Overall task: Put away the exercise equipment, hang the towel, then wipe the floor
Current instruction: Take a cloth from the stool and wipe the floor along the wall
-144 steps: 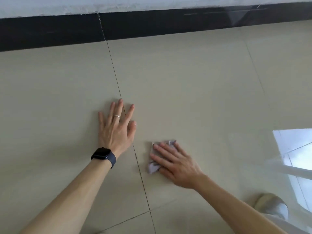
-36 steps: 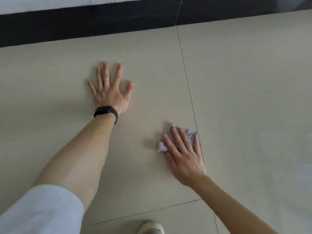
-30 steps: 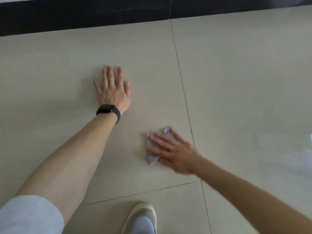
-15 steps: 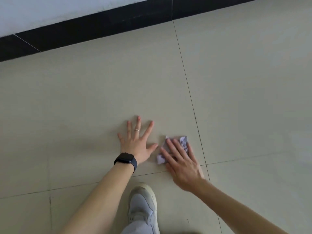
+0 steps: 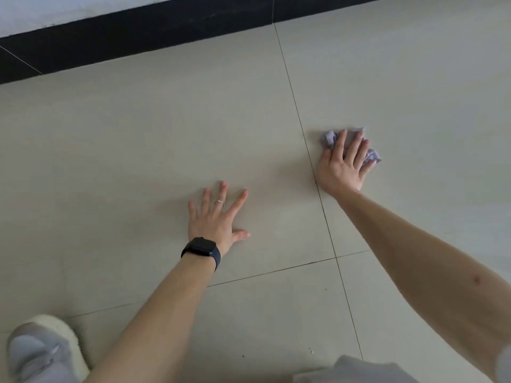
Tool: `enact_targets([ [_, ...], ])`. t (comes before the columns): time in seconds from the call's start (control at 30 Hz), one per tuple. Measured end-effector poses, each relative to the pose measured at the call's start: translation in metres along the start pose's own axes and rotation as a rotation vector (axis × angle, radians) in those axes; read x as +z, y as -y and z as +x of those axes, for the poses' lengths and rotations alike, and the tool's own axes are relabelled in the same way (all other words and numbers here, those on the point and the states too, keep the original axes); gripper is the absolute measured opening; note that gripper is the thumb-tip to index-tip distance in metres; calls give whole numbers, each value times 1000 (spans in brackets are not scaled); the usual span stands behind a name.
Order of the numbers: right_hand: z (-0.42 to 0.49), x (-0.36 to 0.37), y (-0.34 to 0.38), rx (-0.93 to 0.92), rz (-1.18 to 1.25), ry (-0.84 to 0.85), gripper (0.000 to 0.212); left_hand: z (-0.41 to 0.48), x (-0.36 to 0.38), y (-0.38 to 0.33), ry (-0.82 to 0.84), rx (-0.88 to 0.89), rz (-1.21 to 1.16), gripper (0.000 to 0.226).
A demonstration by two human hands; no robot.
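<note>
- Pressing down on a crumpled pale-lilac cloth (image 5: 372,156), the right hand (image 5: 343,167) lies palm down with its fingers straight and slightly fanned. No finger curls round the cloth.
- The cloth lies on the floor (image 5: 138,147), far and right of centre, just right of the long grout line (image 5: 298,114) that runs from far to near.
- Bunched folds of the cloth show beyond the fingertips and to the right of the right hand. The remainder is covered by the palm and fingers.
- The heel of the right hand meets the long grout line.
- The left hand (image 5: 215,217) rests palm down on bare tile, left of that grout line and nearer than the right hand. Its fingers are spread wide, the thumb points right, and it holds nothing.
- A thin ring (image 5: 219,202) sits on one finger of the left hand, and a dark watch (image 5: 201,251) is strapped at its wrist.
- The two hands are well apart. Both forearms are bare.
- The floor consists of large beige tiles with a dull sheen.
- A black skirting (image 5: 138,37) runs along the far edge of the floor, with a white wall (image 5: 55,9) above it.
- A light shoe (image 5: 41,349) stands on the floor in the near left corner.
- Grey fabric (image 5: 359,371) shows at the near edge, right of centre, cut off by the frame. Cannot tell what it is.
</note>
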State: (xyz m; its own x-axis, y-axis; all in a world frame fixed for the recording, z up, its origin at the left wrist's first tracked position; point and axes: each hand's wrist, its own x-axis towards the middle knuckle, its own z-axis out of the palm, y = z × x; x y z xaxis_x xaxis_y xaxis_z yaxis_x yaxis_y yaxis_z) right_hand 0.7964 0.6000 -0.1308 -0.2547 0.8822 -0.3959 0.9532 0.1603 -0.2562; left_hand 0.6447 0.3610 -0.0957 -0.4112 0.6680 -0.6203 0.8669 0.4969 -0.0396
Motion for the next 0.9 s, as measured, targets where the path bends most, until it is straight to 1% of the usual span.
enact_targets([
  [0.03, -13, 8, 7, -140, -84, 36, 61, 0, 2, 1, -29, 17, -6, 94],
  [0.1, -45, 24, 20, -549, -278, 151, 61, 2, 6, 8, -78, 54, -35, 96],
  [0.13, -62, 32, 26, -722, -352, 208, 61, 3, 7, 14, -97, 76, -60, 97],
  [0.17, -76, 39, 32, -824, -401, 251, 62, 5, 10, 23, -119, 111, -86, 98],
  [0.2, -85, 47, 35, -860, -431, 258, 63, 8, 12, 33, -149, 161, -105, 97],
  [0.27, -94, 56, 39, -837, -459, 196, 61, 15, 17, 60, -269, 309, -127, 90],
  [0.33, -93, 53, 37, -843, -470, 169, 58, 26, 23, 88, -364, 464, -62, 82],
  [0.4, -84, 44, 32, -853, -470, 152, 57, 42, 21, 107, -403, 563, 42, 76],
  [0.43, -82, 40, 29, -797, -439, 132, 57, 47, 19, 111, -416, 595, 68, 74],
  [0.47, -80, 39, 27, -672, -381, 103, 57, 52, 18, 113, -428, 617, 79, 73],
  [0.5, -80, 37, 24, -485, -294, 65, 57, 56, 16, 112, -438, 634, 81, 70],
  [0.57, -87, 38, 24, -51, -78, -11, 58, 60, 11, 105, -431, 649, 71, 63],
  [0.6, -92, 42, 26, 123, 9, -51, 58, 63, 9, 101, -431, 640, 60, 60],
  [0.63, -100, 48, 30, 243, 72, -91, 58, 69, 4, 95, -427, 625, 47, 59],
  [0.67, -108, 55, 37, 313, 120, -115, 57, 75, -2, 90, -418, 606, 39, 59],
  [0.73, -131, 75, 53, 338, 181, -146, 56, 92, -13, 81, -382, 600, 61, 63],
  [0.77, -147, 88, 62, 298, 176, -165, 56, 99, -16, 79, -357, 617, 94, 66],
  [0.83, -189, 113, 85, 130, 109, -171, 56, 113, -14, 82, -342, 676, 128, 69],
  [0.9, -233, 142, 103, -118, 4, -134, 54, 122, -11, 87, -325, 698, 95, 70],
])
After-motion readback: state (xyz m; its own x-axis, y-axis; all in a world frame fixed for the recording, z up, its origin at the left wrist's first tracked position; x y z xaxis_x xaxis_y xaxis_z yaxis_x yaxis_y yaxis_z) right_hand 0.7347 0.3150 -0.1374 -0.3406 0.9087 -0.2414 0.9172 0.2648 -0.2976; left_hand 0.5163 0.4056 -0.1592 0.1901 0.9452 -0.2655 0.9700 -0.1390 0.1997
